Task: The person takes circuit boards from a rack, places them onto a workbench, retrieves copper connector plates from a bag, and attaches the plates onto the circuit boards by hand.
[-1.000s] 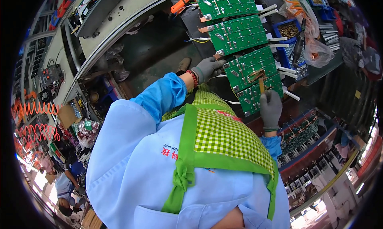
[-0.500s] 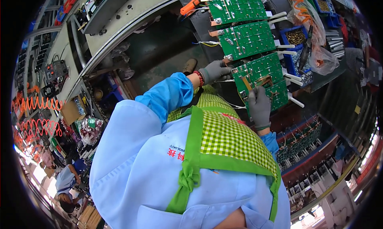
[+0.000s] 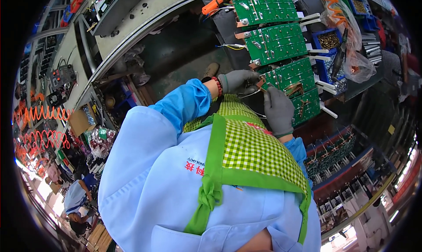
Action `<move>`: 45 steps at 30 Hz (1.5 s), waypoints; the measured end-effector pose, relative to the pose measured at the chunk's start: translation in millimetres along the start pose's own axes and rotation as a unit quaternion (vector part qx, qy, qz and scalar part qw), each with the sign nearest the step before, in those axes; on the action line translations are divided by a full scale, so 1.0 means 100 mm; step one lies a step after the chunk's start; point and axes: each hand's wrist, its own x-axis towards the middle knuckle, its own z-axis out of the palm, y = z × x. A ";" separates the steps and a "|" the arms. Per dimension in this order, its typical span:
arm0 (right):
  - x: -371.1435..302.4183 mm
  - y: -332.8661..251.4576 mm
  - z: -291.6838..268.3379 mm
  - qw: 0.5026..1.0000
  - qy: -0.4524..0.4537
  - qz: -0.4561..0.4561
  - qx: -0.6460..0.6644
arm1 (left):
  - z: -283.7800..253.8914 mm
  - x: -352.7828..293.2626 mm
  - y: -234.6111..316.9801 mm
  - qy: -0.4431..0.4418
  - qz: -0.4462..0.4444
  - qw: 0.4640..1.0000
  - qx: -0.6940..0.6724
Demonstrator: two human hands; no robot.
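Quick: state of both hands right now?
Left hand: fingers curled beside the copper-coloured strip; whether it grips anything cannot be told.
Right hand: closed, holding that strip.

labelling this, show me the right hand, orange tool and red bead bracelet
Right hand (image 3: 280, 111): head view, gloved back
Orange tool (image 3: 212, 5): head view, orange body
Red bead bracelet (image 3: 219, 86): head view, beads

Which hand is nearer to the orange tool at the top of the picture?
Left. The left hand is below and slightly right of the orange tool, beside the third green board from the top. The right hand is farther down and right, by the fourth board.
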 end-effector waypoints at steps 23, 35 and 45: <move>0.17 -0.01 0.11 0.977 -0.018 0.031 0.211 | -0.42 0.11 0.00 0.048 -0.069 0.995 -0.056; -2.49 2.28 0.19 0.025 0.690 0.049 0.722 | -0.41 0.23 0.05 0.008 0.110 0.938 0.327; -2.96 2.07 -1.97 0.295 0.556 -0.291 0.720 | -0.77 -0.22 0.64 0.144 -0.280 0.948 -0.040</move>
